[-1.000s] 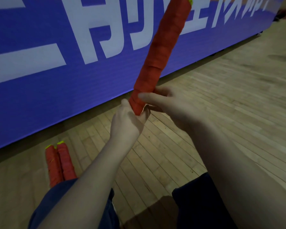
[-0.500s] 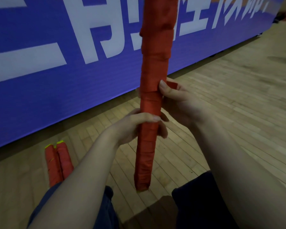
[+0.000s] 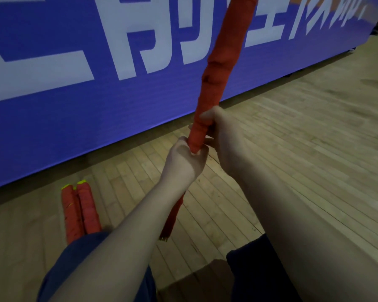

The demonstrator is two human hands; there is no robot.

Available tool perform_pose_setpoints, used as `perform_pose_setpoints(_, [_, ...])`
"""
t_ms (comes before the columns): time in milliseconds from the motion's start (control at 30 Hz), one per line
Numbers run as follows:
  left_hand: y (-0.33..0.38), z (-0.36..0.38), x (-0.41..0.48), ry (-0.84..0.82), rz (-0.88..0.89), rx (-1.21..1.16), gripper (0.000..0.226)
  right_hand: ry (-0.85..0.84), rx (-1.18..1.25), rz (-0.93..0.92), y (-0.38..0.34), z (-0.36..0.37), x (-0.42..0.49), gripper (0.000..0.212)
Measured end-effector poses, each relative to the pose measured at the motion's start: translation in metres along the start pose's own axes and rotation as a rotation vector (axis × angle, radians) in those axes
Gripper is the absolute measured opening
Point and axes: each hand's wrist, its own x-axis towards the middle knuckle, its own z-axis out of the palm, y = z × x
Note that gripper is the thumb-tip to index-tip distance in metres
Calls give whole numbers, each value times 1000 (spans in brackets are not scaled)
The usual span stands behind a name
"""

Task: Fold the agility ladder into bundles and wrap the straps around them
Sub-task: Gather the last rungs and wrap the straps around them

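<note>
**Red ladder bundle held nearly upright**

The left hand (image 3: 183,160) and, just above it, the right hand (image 3: 224,138) curl round the ladder bundle (image 3: 214,68). Its long axis runs steeply, top leaning right, lower end above the wooden floor (image 3: 292,149). Two wrapped bundles (image 3: 80,211) lie side by side on the floor at the left.

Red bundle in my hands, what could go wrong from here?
The red bundle rises tilted well above the left hand and right hand, which grip it close together, so that long top could tip or flex. Its wraps look uneven up there and might slip loose.
</note>
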Motion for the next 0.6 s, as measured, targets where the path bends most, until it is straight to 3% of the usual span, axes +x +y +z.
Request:
perform_pose_setpoints(100, [-5,-2,-2,36,48,122,35,118,-184,-12,11,11,10,21])
perform_pose_setpoints(233, [-4,-22,-8,100,53,291,42,172,-260,-24,11,25,22,26])
perform_pose_setpoints(400, [0,-52,0,-104,-95,-82,39,148,-307,-143,12,34,29,28])
perform_pose_setpoints(500, [-12,-70,2,-260,-117,-90,35,155,-326,-143,26,40,37,23])
perform_pose_setpoints(600, [-28,-88,6,-262,-147,-142,34,128,-327,-125,38,58,44,34])
